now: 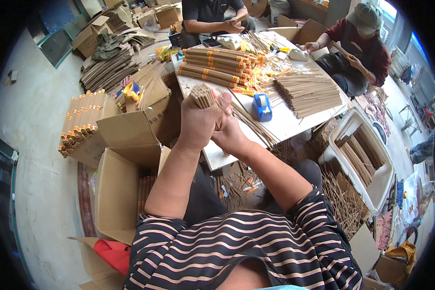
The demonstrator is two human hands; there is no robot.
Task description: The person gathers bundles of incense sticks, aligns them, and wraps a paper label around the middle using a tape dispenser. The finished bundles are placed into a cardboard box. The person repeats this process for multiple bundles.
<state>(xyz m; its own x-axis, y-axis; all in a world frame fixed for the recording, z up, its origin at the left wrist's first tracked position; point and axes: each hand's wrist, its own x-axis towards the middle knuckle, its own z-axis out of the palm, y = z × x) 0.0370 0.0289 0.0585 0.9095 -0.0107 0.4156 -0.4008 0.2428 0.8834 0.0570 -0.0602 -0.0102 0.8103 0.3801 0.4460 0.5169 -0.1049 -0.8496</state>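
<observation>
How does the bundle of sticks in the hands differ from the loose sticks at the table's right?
The held bundle, gripped by left hand and right hand, is compact; the loose sticks spread out. The held bundle tilts upward; the loose sticks lie flat on the table. Both consist of thin brown sticks.

Your round bundle of thin, light-brown incense sticks [203, 95] sits packed tight in your two-handed grip, tilted, its clustered blunt ends showing on top.

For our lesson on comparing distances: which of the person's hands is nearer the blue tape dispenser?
Right. The right hand is left of and below the blue tape dispenser in view; the left hand is farther left.
</observation>
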